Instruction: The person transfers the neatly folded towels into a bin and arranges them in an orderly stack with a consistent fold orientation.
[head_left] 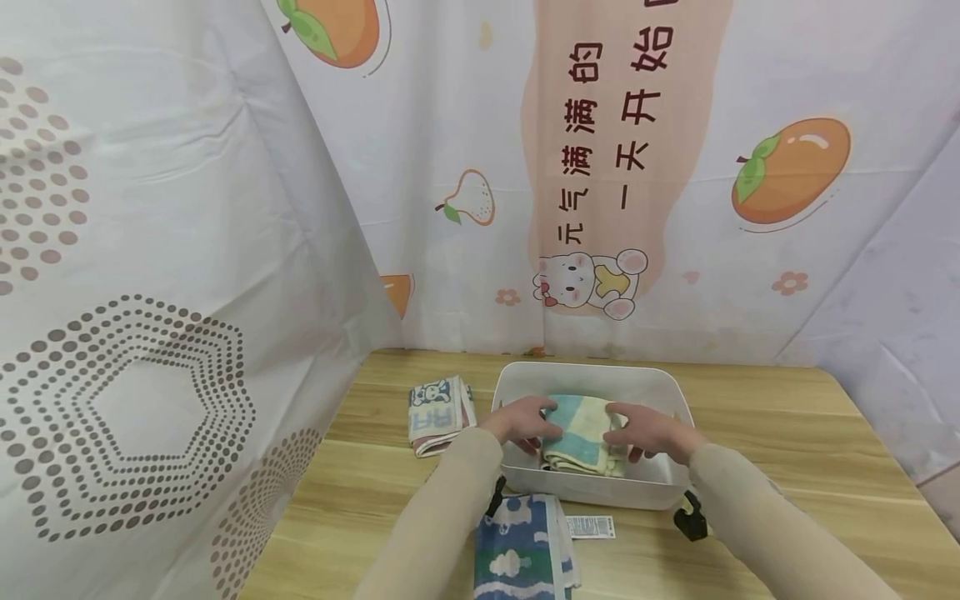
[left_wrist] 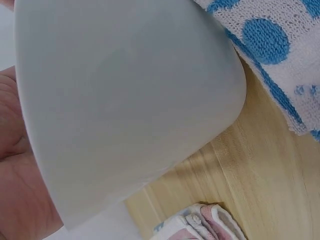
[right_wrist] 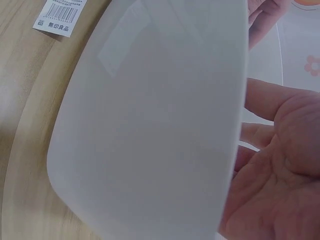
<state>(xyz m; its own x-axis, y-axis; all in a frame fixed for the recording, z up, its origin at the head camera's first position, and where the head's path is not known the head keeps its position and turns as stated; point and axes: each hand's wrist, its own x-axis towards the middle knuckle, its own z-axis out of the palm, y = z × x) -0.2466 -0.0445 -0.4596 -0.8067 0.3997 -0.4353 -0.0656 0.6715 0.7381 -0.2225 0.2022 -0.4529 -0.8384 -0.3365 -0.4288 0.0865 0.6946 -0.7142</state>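
Note:
A folded towel with blue-green and pale yellow blocks (head_left: 577,429) lies inside a white plastic box (head_left: 652,496). My left hand (head_left: 525,421) reaches over the box's left side, its fingertips at the towel's left edge. On the other side my right hand (head_left: 652,429) has its fingers spread at the towel's right edge. Neither hand visibly pinches the cloth. In the wrist views the box wall (left_wrist: 130,100) hides most of the left fingers, and the right hand (right_wrist: 280,160) shows loosely bent fingers partly behind the wall.
A folded skull-pattern towel (head_left: 438,417) lies left of the box. In front sit a blue and green towel (head_left: 517,550) and a barcode label (head_left: 591,527). Black straps (head_left: 690,517) hang at the wrists. A printed curtain (head_left: 450,167) stands behind the wooden table (head_left: 795,425).

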